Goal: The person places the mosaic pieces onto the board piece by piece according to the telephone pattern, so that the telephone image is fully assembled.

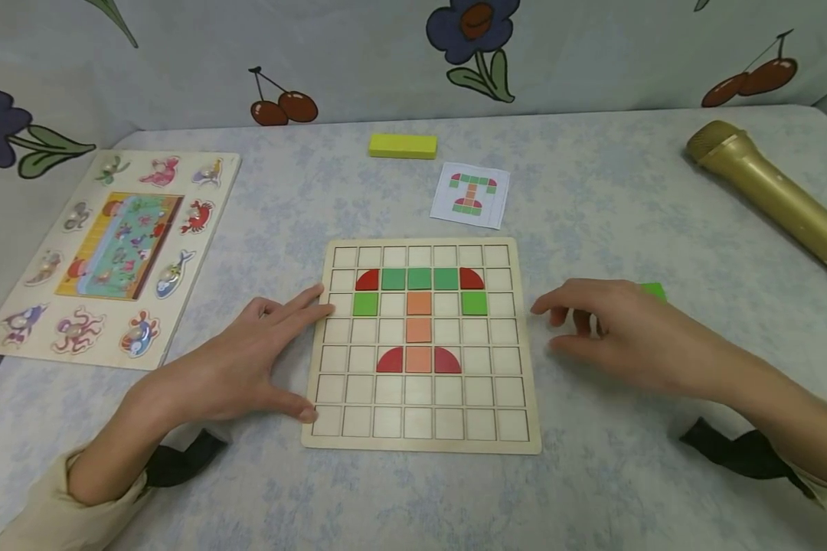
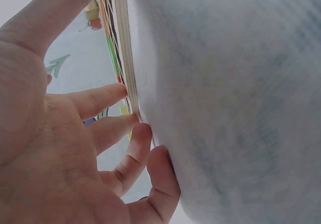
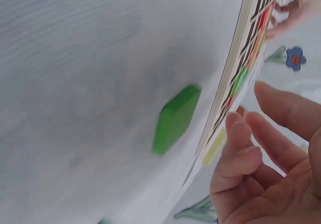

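A wooden grid board [image 1: 420, 445] lies flat on the table. Its cells hold red quarter-circle tiles [image 1: 390, 361], green square tiles [image 1: 419, 278] and orange square tiles [image 1: 418, 331]. Along the board's left edge my left hand [image 1: 237, 366] rests with thumb and fingers spread, its fingertips touching the side. My right hand [image 1: 623, 330] hovers just right of the board, fingers loosely bent, with nothing between them in the right wrist view. A loose green tile [image 3: 176, 119] lies on the table beneath that hand; in the head view the hand mostly hides it.
Behind the board lie a pattern card [image 1: 470, 195] and a yellow block [image 1: 403, 146]. A sea-animal puzzle board [image 1: 203, 180] occupies the left side. At the far right is a gold microphone [image 1: 772, 191]. A patterned cloth [image 1: 358, 61] hangs along the table's back edge.
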`<control>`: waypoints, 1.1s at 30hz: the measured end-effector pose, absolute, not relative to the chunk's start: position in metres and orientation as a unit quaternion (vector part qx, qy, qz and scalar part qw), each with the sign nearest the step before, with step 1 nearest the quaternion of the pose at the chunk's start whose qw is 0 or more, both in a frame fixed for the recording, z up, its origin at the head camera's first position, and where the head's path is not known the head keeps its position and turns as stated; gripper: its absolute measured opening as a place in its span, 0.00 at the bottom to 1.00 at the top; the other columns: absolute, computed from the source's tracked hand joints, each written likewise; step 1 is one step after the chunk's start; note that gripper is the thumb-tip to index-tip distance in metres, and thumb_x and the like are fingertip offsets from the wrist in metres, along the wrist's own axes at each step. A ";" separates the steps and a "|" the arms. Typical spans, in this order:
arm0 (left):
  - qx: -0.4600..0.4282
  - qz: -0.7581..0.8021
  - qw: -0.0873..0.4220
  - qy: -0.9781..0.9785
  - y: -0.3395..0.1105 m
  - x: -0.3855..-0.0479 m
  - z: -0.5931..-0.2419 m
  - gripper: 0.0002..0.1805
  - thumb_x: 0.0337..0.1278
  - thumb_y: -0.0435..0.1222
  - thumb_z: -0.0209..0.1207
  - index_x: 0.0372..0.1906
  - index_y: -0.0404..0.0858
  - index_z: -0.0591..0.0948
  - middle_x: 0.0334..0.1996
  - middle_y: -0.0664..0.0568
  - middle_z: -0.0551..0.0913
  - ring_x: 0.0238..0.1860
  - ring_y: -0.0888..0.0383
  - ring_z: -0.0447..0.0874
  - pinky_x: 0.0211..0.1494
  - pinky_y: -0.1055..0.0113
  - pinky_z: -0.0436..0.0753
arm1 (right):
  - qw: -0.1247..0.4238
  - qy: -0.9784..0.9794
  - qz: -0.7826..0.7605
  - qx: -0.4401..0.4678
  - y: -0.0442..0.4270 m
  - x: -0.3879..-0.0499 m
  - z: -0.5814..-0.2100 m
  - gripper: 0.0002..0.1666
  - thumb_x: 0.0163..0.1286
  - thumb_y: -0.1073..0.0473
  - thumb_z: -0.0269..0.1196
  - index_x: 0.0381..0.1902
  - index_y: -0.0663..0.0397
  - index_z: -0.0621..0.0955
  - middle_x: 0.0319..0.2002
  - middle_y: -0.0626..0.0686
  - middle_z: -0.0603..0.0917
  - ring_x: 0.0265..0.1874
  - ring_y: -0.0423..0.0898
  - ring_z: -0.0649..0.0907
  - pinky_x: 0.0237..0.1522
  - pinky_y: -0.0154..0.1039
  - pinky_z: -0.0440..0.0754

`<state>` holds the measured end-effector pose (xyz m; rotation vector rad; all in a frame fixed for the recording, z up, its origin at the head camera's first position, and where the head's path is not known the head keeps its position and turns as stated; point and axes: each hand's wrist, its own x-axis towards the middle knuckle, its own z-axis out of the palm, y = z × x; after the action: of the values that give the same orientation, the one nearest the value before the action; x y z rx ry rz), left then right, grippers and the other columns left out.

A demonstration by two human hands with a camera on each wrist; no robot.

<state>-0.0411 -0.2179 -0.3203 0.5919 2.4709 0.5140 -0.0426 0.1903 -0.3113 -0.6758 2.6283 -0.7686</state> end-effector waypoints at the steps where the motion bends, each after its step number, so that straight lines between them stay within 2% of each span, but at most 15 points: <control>1: 0.219 0.191 0.272 0.917 -0.218 -0.041 -0.320 0.63 0.32 0.60 0.76 0.77 0.50 0.57 0.79 0.56 0.42 0.58 0.54 0.56 0.52 0.55 0.70 | 0.160 0.923 -0.263 -0.232 0.196 -0.042 -0.312 0.22 0.60 0.61 0.73 0.52 0.50 0.83 0.39 0.42 0.81 0.34 0.41 0.75 0.31 0.35 0.74; 7: 0.216 0.193 0.273 0.917 -0.218 -0.041 -0.320 0.63 0.32 0.59 0.77 0.77 0.50 0.57 0.79 0.56 0.42 0.58 0.54 0.56 0.52 0.55 0.70 | 0.152 0.939 -0.204 -0.230 0.221 -0.035 -0.320 0.23 0.56 0.59 0.75 0.51 0.48 0.84 0.34 0.38 0.77 0.33 0.39 0.73 0.31 0.35 0.72; 14: 0.213 0.193 0.274 0.918 -0.218 -0.041 -0.320 0.63 0.32 0.59 0.77 0.78 0.51 0.57 0.79 0.56 0.42 0.59 0.54 0.56 0.51 0.55 0.71 | 0.158 0.945 -0.176 -0.228 0.241 -0.028 -0.332 0.26 0.54 0.60 0.76 0.52 0.48 0.83 0.35 0.37 0.75 0.34 0.37 0.73 0.33 0.35 0.75; 20: 0.214 0.194 0.272 0.918 -0.218 -0.041 -0.320 0.62 0.32 0.60 0.76 0.77 0.52 0.57 0.79 0.55 0.43 0.60 0.54 0.56 0.52 0.55 0.71 | 0.150 0.943 -0.185 -0.234 0.245 -0.025 -0.338 0.27 0.53 0.62 0.77 0.52 0.48 0.83 0.33 0.37 0.73 0.33 0.36 0.72 0.32 0.35 0.74; 33: 0.212 0.195 0.274 0.917 -0.217 -0.040 -0.319 0.63 0.32 0.59 0.77 0.77 0.51 0.58 0.79 0.56 0.42 0.59 0.54 0.56 0.51 0.56 0.71 | 0.121 0.944 -0.186 -0.246 0.244 -0.024 -0.337 0.26 0.51 0.63 0.78 0.50 0.48 0.84 0.32 0.35 0.75 0.32 0.34 0.73 0.32 0.35 0.75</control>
<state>-0.0403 -0.2174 -0.3193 0.5704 2.4671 0.5240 -0.0237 0.2438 -0.3373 -0.7177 2.7557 -0.5445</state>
